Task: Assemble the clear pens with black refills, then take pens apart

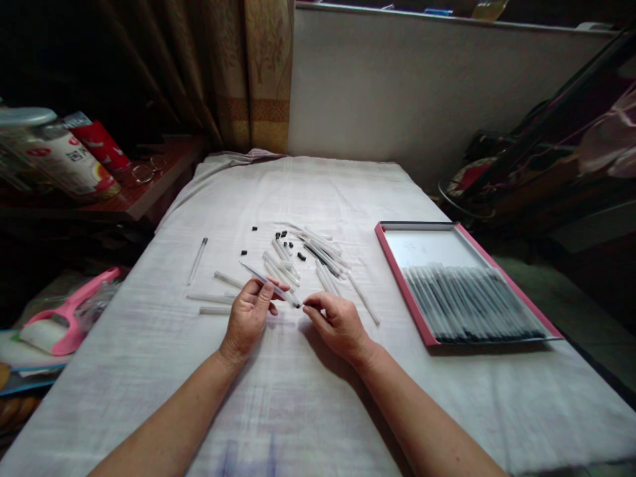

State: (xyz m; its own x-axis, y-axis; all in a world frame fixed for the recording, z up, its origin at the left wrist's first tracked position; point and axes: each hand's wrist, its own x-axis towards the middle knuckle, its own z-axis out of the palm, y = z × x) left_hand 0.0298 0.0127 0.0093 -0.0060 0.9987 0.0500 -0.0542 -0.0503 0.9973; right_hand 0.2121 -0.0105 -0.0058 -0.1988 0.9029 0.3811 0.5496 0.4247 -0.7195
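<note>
The shallow pink-rimmed box [401,285] holds a row of clear-barrelled pens [457,305] side by side, black ends at its near edge. Left of the box, the left hand [252,308] grasps a single pen [259,275] round its barrel, point slanting away from the box, black-plugged end toward the right hand [335,318]. That hand's fingertips bend together by this end; whether they clasp anything, I cannot tell. Loose empty barrels [281,248] and black plugs [301,256] lie left of the box too
</note>
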